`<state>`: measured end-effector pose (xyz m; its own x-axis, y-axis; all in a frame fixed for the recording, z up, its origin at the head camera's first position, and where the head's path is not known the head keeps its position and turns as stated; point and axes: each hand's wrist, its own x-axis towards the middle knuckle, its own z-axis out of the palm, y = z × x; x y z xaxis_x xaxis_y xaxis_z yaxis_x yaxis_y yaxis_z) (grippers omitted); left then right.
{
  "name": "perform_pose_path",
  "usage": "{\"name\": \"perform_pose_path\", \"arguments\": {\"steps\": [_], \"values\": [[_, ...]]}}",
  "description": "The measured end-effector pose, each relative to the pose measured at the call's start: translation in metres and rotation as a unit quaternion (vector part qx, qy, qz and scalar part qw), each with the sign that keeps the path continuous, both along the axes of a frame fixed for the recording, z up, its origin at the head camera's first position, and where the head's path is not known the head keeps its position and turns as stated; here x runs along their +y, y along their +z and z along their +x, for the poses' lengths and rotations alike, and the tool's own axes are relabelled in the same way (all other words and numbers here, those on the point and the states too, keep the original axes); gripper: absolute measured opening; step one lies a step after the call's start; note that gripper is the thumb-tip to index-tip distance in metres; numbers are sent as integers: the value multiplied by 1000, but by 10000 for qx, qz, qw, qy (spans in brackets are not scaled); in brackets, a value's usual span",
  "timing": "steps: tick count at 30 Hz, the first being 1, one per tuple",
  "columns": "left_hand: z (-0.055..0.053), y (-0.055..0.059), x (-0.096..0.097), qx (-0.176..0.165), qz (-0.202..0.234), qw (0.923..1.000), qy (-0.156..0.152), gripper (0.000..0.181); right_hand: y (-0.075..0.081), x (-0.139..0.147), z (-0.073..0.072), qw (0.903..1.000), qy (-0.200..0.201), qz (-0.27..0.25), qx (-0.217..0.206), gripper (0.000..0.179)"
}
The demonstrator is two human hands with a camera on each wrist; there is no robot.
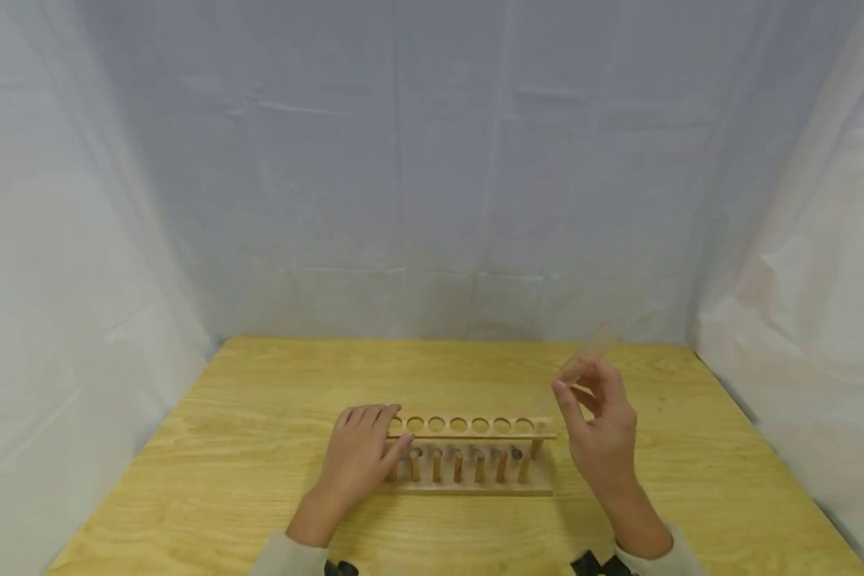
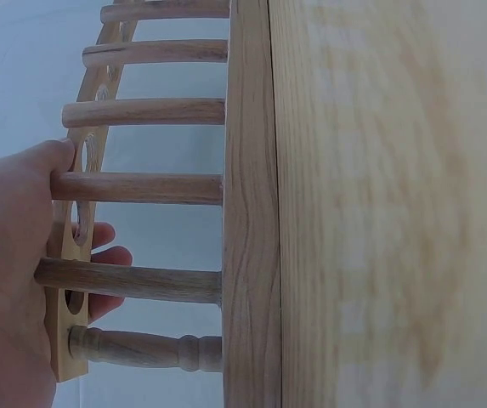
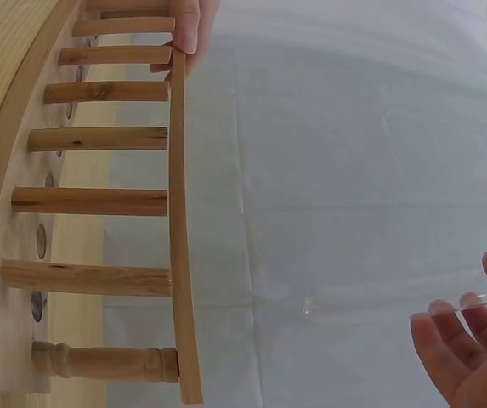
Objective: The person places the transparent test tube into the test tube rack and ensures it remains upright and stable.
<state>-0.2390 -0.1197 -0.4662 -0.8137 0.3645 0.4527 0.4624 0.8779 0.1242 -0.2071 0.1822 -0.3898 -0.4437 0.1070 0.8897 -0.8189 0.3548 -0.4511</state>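
Observation:
A wooden test tube rack [image 1: 475, 490] stands on the table, with a row of round holes in its top rail and upright pegs behind its front edge. My left hand [image 1: 360, 448] grips the rail's left end; in the left wrist view its thumb lies on the near side and fingertips [image 2: 111, 257] show beyond the rail. Up and to the right of the rack, my right hand [image 1: 605, 432] pinches a clear test tube [image 1: 589, 354] between thumb and fingers. The tube is tilted and faint. In the right wrist view the tube [image 3: 370, 308] lies apart from the rail.
The yellow wood-grain table [image 1: 259, 400] reaches back to a pale sheet [image 1: 439, 200]. Further white sheets hang on the left [image 1: 58, 240] and right [image 1: 814, 320].

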Motion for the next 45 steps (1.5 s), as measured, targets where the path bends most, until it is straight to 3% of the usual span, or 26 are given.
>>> {"name": "perform_pose_path", "arguments": {"steps": [15, 29, 35, 45], "values": [[1, 2, 1, -170, 43, 9998, 22, 52, -1, -3, 0, 9996, 274, 113, -16, 39], [2, 6, 1, -200, 14, 9998, 6, 52, -2, -4, -1, 9992, 166, 209, -295, 38], [-1, 6, 2, -107, -12, 9999, 9, 54, -4, -3, -4, 9992, 132, 309, -231, 40], [2, 5, -1, -133, 16, 9999, 0, 56, -11, -5, -5, 9953, 101, 554, -783, 45]]}}
